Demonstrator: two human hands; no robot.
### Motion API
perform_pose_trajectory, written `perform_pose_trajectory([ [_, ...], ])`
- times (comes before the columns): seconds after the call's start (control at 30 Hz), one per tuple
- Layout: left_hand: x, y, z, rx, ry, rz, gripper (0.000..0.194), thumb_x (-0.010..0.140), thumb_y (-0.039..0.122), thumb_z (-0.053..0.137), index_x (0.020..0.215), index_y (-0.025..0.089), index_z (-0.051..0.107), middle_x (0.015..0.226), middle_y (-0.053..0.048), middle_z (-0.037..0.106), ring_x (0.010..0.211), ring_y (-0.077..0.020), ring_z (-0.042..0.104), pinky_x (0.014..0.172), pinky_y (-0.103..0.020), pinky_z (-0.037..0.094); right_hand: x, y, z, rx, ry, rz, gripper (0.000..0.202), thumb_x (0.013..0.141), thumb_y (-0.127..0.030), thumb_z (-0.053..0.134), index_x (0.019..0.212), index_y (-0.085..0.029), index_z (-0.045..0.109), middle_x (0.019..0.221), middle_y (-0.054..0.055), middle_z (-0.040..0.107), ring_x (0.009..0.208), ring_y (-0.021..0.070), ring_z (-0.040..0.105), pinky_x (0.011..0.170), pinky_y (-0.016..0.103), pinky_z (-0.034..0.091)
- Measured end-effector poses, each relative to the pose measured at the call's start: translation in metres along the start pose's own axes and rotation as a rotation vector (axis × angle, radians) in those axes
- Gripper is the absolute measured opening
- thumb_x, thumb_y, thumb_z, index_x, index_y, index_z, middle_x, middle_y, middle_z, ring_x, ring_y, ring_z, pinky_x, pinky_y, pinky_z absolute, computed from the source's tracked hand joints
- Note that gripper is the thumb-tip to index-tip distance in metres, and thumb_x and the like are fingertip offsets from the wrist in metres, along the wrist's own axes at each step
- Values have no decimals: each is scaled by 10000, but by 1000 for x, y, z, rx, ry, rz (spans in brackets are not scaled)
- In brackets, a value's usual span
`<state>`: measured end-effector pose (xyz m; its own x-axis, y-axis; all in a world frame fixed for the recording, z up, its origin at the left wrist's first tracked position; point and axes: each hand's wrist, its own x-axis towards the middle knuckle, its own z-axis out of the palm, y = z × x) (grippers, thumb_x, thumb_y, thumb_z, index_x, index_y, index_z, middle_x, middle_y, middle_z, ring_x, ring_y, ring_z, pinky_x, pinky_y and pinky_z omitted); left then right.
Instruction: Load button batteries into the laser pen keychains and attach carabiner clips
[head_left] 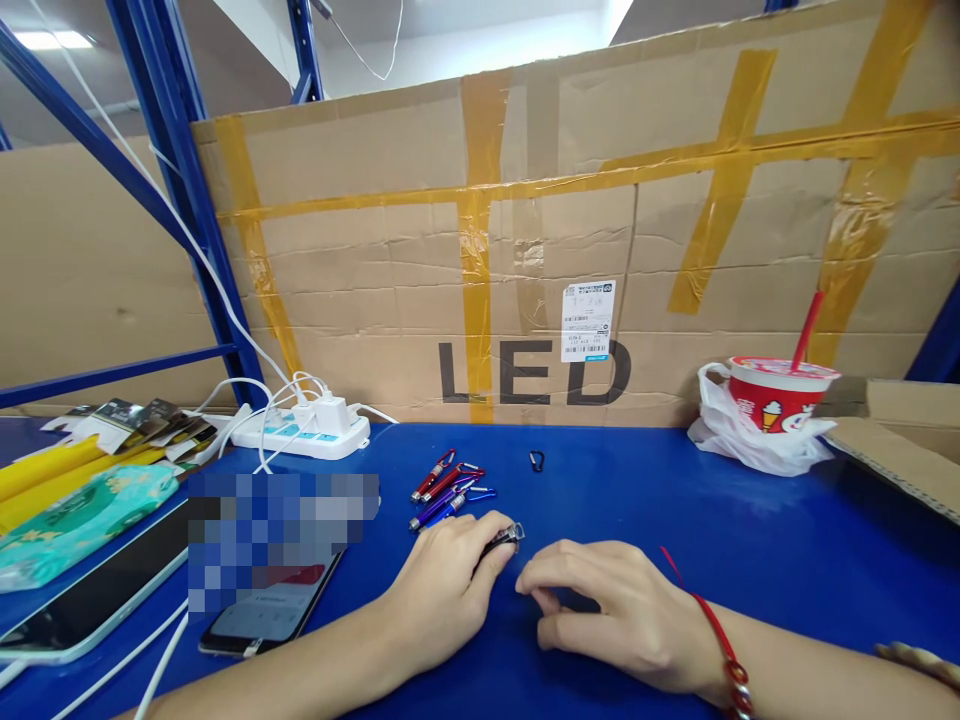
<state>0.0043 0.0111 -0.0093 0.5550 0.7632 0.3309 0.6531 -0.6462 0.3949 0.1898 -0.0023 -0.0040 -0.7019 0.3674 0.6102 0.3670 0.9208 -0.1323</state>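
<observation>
Between the thumb and fingers of my left hand is a small black keychain flashlight, mostly covered by the fingers, with a metal loop sticking out at its end. My right hand hovers just to the right, its fingers curved and apart, with nothing seen in them. Beyond my left hand lie several similar slim flashlights with clips, among them a red flashlight and a blue flashlight. A loose black carabiner clip rests alone farther back.
On the left of the blue table are a phone, another dark-screened device, a white power strip with cables, and a green packet. A red cup in a plastic bag stands back right, before a large cardboard sheet.
</observation>
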Motion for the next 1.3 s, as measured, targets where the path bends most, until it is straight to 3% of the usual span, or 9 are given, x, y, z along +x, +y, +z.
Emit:
perform_pose_trajectory([
  [0.57,0,3,-3,63,-11,-10,176,909,215,374,957,213,543,863,-10,651,798,-181,606,711,-276,440,-7,5,2,-56,-72,39,305,936,-347,313,867,-205,574,692,-15,610,560,78,545,529,171,413],
  [0.8,-1,3,-4,55,-11,-3,180,913,225,372,972,218,542,873,-6,653,805,-179,604,716,-275,439,-4,3,1,-28,-57,90,189,908,-298,403,878,-195,558,680,-28,608,547,70,545,533,158,434],
  [1.0,-1,3,-4,61,-37,-10,182,916,218,363,951,215,542,878,-8,650,819,-182,601,733,-276,433,-8,7,3,-76,33,-56,266,869,-120,416,730,-215,621,907,30,593,632,68,558,518,161,438],
  [1.13,1,2,-4,55,-38,-14,197,925,223,341,969,216,533,887,-13,644,828,-181,596,737,-271,428,-5,12,7,161,169,151,215,816,-112,502,655,-185,624,907,46,523,794,115,577,677,221,517],
  [1.23,2,2,-4,37,-47,-23,204,924,220,337,959,214,537,883,-14,640,820,-180,590,733,-273,424,-1,17,10,354,198,411,185,814,-192,512,666,-164,620,913,54,487,697,107,579,431,154,505],
  [1.3,1,3,-4,25,-48,-29,206,923,218,336,956,216,539,863,-11,636,801,-178,586,721,-272,422,1,21,11,481,174,565,183,805,-264,535,680,-153,612,925,39,464,540,51,536,356,148,496],
])
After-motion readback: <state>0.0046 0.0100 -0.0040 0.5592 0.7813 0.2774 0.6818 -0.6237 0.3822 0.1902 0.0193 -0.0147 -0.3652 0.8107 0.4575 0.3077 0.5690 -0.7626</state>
